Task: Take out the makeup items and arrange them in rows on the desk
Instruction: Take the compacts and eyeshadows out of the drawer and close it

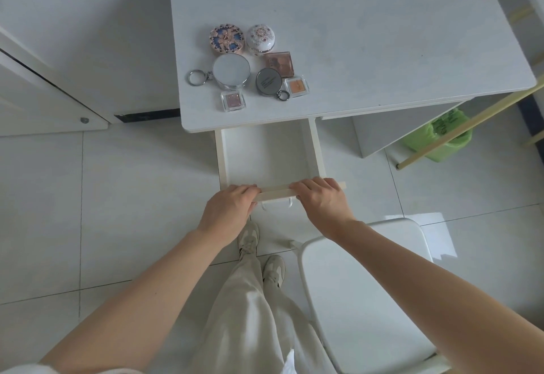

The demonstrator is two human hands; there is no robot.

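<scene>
Several makeup items lie in rows on the white desk [368, 35]: a patterned round compact [227, 38], a floral white jar [260, 37], a silver round compact [231, 70] with a key ring, a brown square palette [278, 63], a dark round compact [268, 81], an orange eyeshadow [295, 86] and a pink eyeshadow [233, 99]. Below the desk edge a white drawer [266, 153] stands pulled out, with nothing visible inside. My left hand [228, 210] and my right hand [321, 200] both grip the drawer's front panel [275, 190], fingers curled over its top edge.
A white chair [368, 285] stands close at my right, below the drawer. A green-bagged bin [441, 135] and a wooden stick [471, 126] sit under the desk's right side. A white cabinet [44, 79] lies to the left. My legs and shoes [250, 238] are on the tiled floor.
</scene>
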